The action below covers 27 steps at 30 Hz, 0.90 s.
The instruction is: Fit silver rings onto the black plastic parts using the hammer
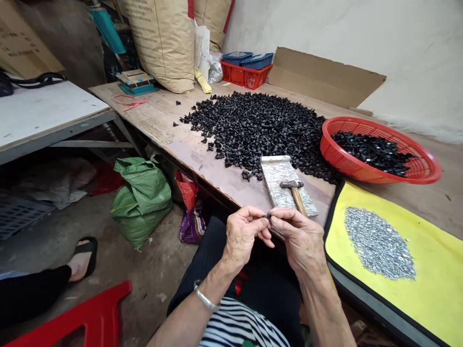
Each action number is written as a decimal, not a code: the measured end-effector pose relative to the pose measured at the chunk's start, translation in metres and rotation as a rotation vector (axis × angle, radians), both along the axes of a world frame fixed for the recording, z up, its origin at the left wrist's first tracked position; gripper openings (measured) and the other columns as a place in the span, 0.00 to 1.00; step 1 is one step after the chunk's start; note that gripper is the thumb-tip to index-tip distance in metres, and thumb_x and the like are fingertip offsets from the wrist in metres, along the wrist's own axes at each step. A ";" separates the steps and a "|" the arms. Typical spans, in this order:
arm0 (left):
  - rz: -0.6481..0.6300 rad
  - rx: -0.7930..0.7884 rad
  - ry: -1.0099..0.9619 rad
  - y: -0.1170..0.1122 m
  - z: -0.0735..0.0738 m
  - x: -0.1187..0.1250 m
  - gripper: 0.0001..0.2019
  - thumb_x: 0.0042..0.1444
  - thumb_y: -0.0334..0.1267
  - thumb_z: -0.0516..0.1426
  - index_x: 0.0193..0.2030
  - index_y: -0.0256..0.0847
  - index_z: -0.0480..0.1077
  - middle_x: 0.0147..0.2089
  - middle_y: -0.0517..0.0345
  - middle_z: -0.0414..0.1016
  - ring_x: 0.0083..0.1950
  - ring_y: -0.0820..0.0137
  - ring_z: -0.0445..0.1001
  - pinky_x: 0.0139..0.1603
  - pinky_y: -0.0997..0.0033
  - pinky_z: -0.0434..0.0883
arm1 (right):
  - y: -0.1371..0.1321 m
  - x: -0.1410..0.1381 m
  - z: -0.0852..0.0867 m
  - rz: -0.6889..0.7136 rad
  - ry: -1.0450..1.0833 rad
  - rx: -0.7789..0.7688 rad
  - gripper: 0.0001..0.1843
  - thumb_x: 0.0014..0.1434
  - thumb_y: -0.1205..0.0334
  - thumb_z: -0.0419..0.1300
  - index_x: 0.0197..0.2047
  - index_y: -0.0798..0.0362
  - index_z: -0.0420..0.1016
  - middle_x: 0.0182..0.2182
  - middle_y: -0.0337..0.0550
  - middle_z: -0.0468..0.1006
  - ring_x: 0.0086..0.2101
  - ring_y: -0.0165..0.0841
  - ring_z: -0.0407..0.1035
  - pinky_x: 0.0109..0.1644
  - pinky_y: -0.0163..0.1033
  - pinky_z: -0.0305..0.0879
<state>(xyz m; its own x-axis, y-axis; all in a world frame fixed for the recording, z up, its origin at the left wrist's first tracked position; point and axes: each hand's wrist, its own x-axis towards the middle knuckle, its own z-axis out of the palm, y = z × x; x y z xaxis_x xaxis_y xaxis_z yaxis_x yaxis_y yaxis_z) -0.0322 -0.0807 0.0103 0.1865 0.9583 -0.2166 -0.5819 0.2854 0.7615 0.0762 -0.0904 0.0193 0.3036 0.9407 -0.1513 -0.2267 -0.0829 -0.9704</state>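
Between my fingertips, just in front of the table edge, is a small black plastic part [266, 217]. My left hand [246, 233] pinches it from one side, while my right hand [302, 233] has thumb and forefinger closed at its other side. Whether the right fingers also hold a tiny metal piece is hidden. Beyond my hands a hammer [294, 190] with a wooden handle rests on a worn whitish board [277, 176]. A large heap of similar black parts [260, 127] spreads behind the board. Small silvery metal pieces [379, 243] lie piled on a yellow mat [434, 279] at the right.
A red plastic basket [336, 156] with black parts stands tilted at the right. Farther back are a red crate [246, 74] with blue lids, a cardboard sheet [325, 79] and large sacks [162, 43]. A green bag [141, 202] and another person's sandalled foot [81, 265] are at floor level.
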 end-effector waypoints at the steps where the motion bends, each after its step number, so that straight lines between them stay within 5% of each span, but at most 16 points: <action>1: 0.003 -0.001 0.008 0.000 -0.001 0.000 0.06 0.43 0.31 0.61 0.28 0.32 0.69 0.18 0.59 0.70 0.16 0.73 0.68 0.15 0.73 0.71 | 0.000 0.000 -0.001 -0.004 0.001 -0.008 0.07 0.39 0.68 0.68 0.26 0.54 0.77 0.26 0.37 0.75 0.26 0.26 0.68 0.30 0.32 0.64; 7: 0.025 0.004 0.029 0.001 -0.004 0.001 0.05 0.44 0.31 0.60 0.27 0.32 0.69 0.18 0.59 0.71 0.14 0.73 0.68 0.14 0.74 0.70 | 0.004 -0.001 0.001 -0.015 0.112 -0.080 0.11 0.35 0.67 0.70 0.26 0.55 0.76 0.22 0.38 0.75 0.22 0.27 0.68 0.27 0.33 0.65; 14: 0.026 -0.009 -0.004 0.002 -0.006 -0.002 0.06 0.42 0.32 0.61 0.26 0.32 0.69 0.17 0.58 0.70 0.17 0.70 0.70 0.14 0.73 0.71 | 0.009 0.003 0.001 0.134 0.192 -0.217 0.12 0.33 0.65 0.71 0.23 0.57 0.75 0.17 0.38 0.73 0.18 0.26 0.64 0.20 0.31 0.60; 27: -0.021 0.014 0.141 -0.001 -0.006 0.001 0.03 0.42 0.31 0.60 0.24 0.34 0.71 0.16 0.61 0.70 0.15 0.78 0.65 0.15 0.80 0.65 | 0.003 0.000 0.002 -0.023 0.222 -0.191 0.08 0.31 0.69 0.67 0.20 0.57 0.74 0.14 0.38 0.70 0.15 0.28 0.64 0.18 0.33 0.60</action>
